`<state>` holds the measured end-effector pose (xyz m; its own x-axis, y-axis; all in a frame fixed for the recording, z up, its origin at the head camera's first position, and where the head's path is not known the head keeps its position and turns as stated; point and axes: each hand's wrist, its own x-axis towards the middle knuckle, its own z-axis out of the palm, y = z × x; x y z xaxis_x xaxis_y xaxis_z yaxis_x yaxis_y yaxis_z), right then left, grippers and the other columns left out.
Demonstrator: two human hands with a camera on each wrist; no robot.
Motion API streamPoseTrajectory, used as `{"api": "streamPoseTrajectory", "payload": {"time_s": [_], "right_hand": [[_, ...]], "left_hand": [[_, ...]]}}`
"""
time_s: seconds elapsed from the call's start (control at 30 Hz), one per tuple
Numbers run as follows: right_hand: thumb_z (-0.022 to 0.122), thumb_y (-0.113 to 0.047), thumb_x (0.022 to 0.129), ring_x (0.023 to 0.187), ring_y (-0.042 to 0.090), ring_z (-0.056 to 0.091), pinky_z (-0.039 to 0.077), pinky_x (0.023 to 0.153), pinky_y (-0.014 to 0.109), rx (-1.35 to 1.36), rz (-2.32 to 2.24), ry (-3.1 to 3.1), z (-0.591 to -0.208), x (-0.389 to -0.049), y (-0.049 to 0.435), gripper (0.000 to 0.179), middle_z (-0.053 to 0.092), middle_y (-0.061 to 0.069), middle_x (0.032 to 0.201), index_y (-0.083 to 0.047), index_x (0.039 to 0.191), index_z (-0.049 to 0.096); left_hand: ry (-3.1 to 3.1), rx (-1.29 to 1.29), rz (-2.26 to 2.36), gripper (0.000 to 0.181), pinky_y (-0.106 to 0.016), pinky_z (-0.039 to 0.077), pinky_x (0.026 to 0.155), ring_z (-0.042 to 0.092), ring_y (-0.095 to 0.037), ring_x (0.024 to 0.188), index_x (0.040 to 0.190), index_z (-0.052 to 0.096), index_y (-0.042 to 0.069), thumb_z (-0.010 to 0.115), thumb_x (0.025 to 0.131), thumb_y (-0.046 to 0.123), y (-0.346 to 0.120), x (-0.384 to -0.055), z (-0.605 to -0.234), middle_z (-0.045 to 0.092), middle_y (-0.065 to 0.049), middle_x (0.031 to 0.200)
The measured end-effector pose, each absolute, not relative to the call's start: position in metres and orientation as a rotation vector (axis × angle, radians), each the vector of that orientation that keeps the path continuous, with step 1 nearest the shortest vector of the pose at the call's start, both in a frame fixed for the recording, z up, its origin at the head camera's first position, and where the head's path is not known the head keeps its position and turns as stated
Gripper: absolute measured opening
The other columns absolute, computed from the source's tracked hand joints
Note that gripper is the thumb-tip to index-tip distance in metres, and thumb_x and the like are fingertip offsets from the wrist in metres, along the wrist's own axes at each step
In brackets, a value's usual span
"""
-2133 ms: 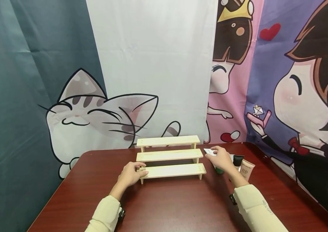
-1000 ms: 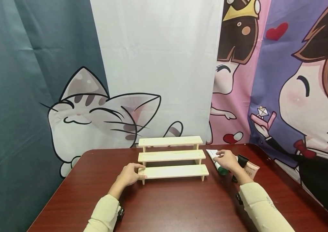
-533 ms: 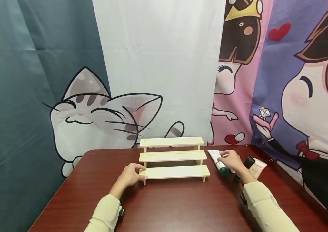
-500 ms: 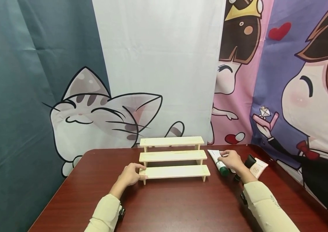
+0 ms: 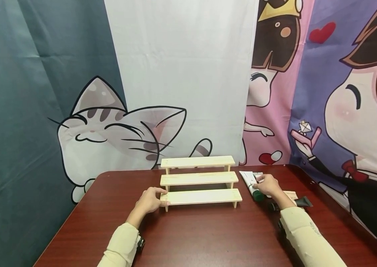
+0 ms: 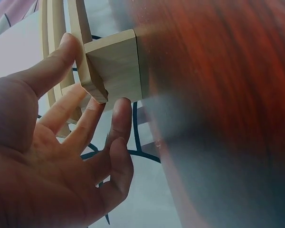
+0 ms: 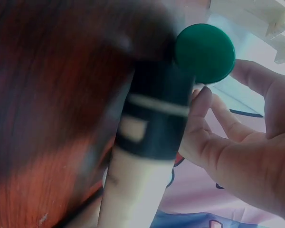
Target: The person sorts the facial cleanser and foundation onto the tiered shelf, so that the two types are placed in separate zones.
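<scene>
Hands work well apart: the left hand point(image 5: 149, 202) pinches one end of a wooden stand point(image 5: 199, 178), while the right hand point(image 5: 270, 186) is beyond the stand's opposite end. A cartoon-printed cloth point(image 5: 181, 55) hangs on the far side, and before it spreads the red-brown table point(image 5: 195, 237). On the table, the stand climbs from the lowest board point(image 5: 205, 197) at the near side to the highest board point(image 5: 197, 162) at the far side; the left thumb lies over the left end of the lowest board, fingertips at its end. Just right of the stand lies a white tube point(image 5: 248, 179), at the left side of the right hand's fingertips. Near and to the right, partly hidden by the right forearm, lie a beige tube point(image 5: 290, 194) and a dark tube point(image 5: 303, 202). The white tube's green cap point(image 5: 258, 195) points to the near side, close under the right fingertips; whether they grip the tube cannot be told.
</scene>
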<state>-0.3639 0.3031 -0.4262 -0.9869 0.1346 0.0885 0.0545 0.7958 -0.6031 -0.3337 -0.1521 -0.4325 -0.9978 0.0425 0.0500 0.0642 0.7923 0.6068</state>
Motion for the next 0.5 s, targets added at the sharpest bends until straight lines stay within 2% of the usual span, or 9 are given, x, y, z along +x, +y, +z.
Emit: {"api": "streamPoseTrajectory", "payload": {"time_s": [0.17, 0.37, 0.5], "right_hand": [[0.078, -0.020, 0.079, 0.095, 0.044, 0.057, 0.047, 0.082, 0.048, -0.137, 0.909, -2.907, -0.4251, -0.3655, 0.3030, 0.042, 0.065, 0.030, 0.102, 0.010, 0.106, 0.065], [0.081, -0.025, 0.078, 0.087, 0.035, 0.059, 0.051, 0.071, 0.040, -0.117, 0.886, -2.949, -0.4270, -0.3673, 0.3014, 0.046, 0.065, 0.026, 0.099, 0.008, 0.107, 0.066], [0.081, -0.022, 0.079, 0.078, 0.030, 0.061, 0.056, 0.059, 0.036, -0.145, 1.003, -2.948, -0.4279, -0.3678, 0.3022, 0.048, 0.063, 0.025, 0.097, 0.008, 0.112, 0.062]], "left_hand": [[-2.931, -0.111, -1.016, 0.044, -0.058, 0.048, 0.080, 0.059, -0.037, 0.113, 0.111, 0.076, 0.021, 0.091, 0.070, 0.030, -0.1543, -0.3349, -0.4334, 0.065, -0.016, 0.125], [-2.899, -0.163, -1.047, 0.042, -0.057, 0.047, 0.090, 0.059, -0.037, 0.115, 0.107, 0.078, 0.017, 0.092, 0.069, 0.028, -0.1579, -0.3358, -0.4337, 0.067, -0.018, 0.122], [-2.914, -0.166, -1.039, 0.042, -0.058, 0.048, 0.087, 0.060, -0.037, 0.113, 0.108, 0.078, 0.018, 0.090, 0.071, 0.033, -0.1564, -0.3360, -0.4326, 0.067, -0.017, 0.121]]}}
